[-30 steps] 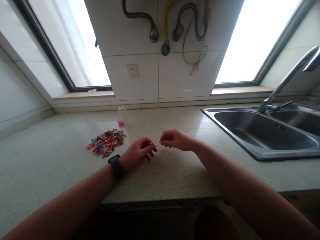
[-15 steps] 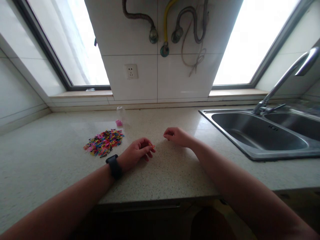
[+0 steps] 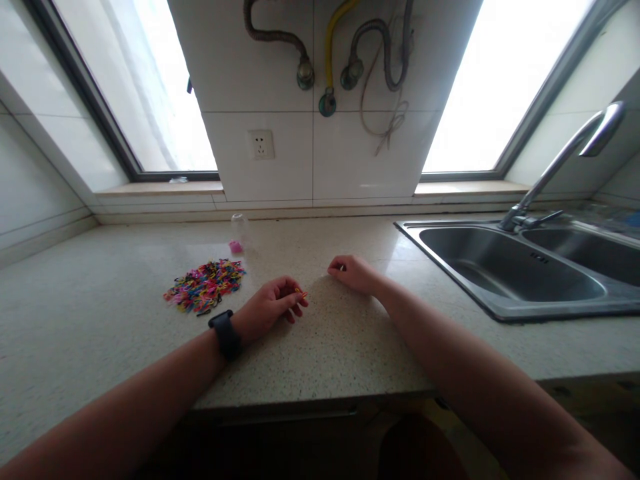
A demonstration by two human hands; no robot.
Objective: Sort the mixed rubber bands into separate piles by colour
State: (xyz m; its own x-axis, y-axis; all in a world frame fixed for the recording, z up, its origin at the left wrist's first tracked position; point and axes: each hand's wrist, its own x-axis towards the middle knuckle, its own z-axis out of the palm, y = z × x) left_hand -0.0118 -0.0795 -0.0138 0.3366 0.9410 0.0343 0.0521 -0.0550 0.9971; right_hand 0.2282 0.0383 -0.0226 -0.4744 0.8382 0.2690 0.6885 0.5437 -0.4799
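Note:
My left hand [image 3: 270, 307], with a dark watch [image 3: 226, 335] on its wrist, pinches a few small red and yellow rubber bands [image 3: 302, 293] between thumb and forefinger. Across a short gap, my right hand [image 3: 354, 273] rests on the counter, its thumb and forefinger curled together. Whether anything is between those fingertips is too small to make out. A loose pile of many-coloured rubber bands [image 3: 207, 285] lies to the left of my left hand. Behind the pile are a small pink object [image 3: 235, 247] and a clear plastic container [image 3: 240, 225].
A steel double sink [image 3: 500, 267] with a tall faucet [image 3: 555, 167] is set into the speckled counter [image 3: 325, 353] on the right. On the tiled wall are a power socket [image 3: 261, 144] and several hoses with valves [image 3: 327, 101]. Windows flank this wall.
The view has shifted slightly. Both hands hold nearly the same poses and places; the rubber bands are still in my left fingertips.

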